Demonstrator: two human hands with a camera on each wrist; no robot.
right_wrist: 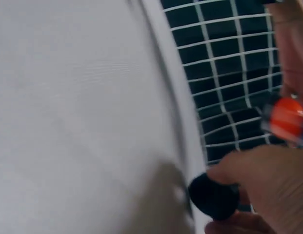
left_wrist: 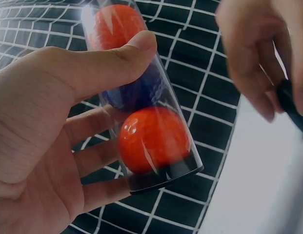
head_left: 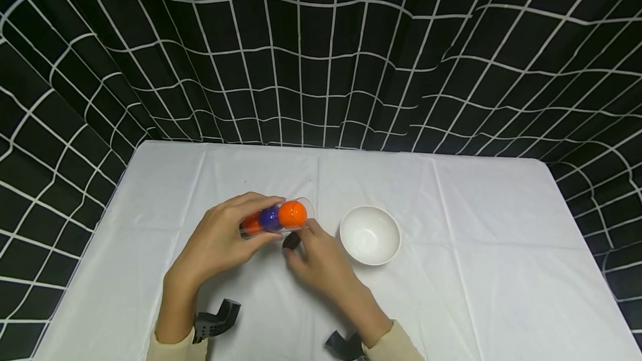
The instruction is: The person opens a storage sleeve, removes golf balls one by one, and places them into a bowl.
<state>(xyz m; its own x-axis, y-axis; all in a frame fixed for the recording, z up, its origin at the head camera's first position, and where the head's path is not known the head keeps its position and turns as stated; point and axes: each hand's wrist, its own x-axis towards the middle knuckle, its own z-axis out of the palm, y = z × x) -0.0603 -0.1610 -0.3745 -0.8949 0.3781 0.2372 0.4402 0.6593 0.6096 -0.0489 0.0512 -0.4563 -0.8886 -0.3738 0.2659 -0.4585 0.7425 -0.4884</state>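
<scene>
A clear tube (left_wrist: 190,134) lies tilted in my left hand (head_left: 215,241), its fingers and thumb wrapped around the sides. Through its wall I see an orange ball (head_left: 293,214) by the right end, a blue ball (head_left: 270,219) in the middle and another orange ball (left_wrist: 153,140) by the black closed end. Just below the tube's right end, my right hand (head_left: 326,266) pinches a small round black cap (right_wrist: 214,197) between thumb and fingers. The cap is apart from the tube.
A white bowl (head_left: 370,235) stands right of my right hand, with nothing visible inside it. White cloth covers the table (head_left: 501,272). Behind and at both sides hangs a black curtain (head_left: 311,60) with white grid lines. Black wrist mounts (head_left: 217,321) sit on both wrists.
</scene>
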